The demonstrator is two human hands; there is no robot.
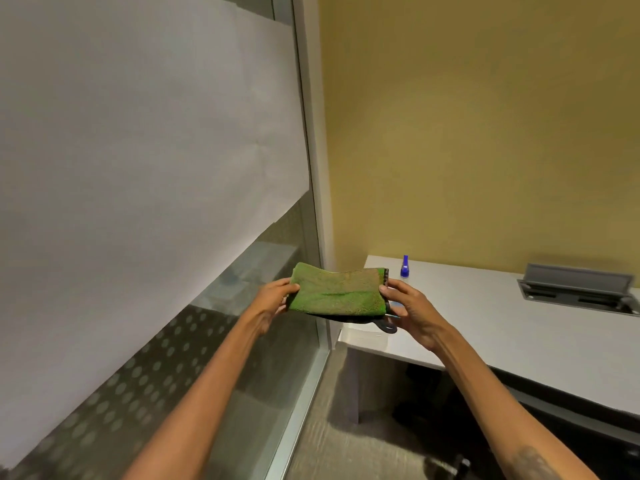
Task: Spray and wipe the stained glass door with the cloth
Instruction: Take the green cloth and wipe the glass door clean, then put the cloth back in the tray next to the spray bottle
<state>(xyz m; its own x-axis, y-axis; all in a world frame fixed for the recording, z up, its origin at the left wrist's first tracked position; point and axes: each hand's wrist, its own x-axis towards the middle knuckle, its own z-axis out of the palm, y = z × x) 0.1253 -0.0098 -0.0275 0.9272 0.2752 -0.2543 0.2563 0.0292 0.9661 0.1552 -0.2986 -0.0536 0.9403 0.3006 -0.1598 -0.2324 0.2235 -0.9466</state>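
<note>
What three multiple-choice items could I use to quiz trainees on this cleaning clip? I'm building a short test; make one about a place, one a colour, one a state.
1. Where does the blue bottle stand?
A. On the white desk
B. On the floor
C. In the right hand

2. What colour is the cloth on its upper face?
A. Red
B. Green
C. White

3. How is the cloth held?
A. Pressed on the glass door
B. Lying on the desk
C. Stretched between the left hand and the right hand

Answers: 1 A, the bottle stands near the desk's far corner; 2 B, its top is green; 3 C, each hand grips one end.
</note>
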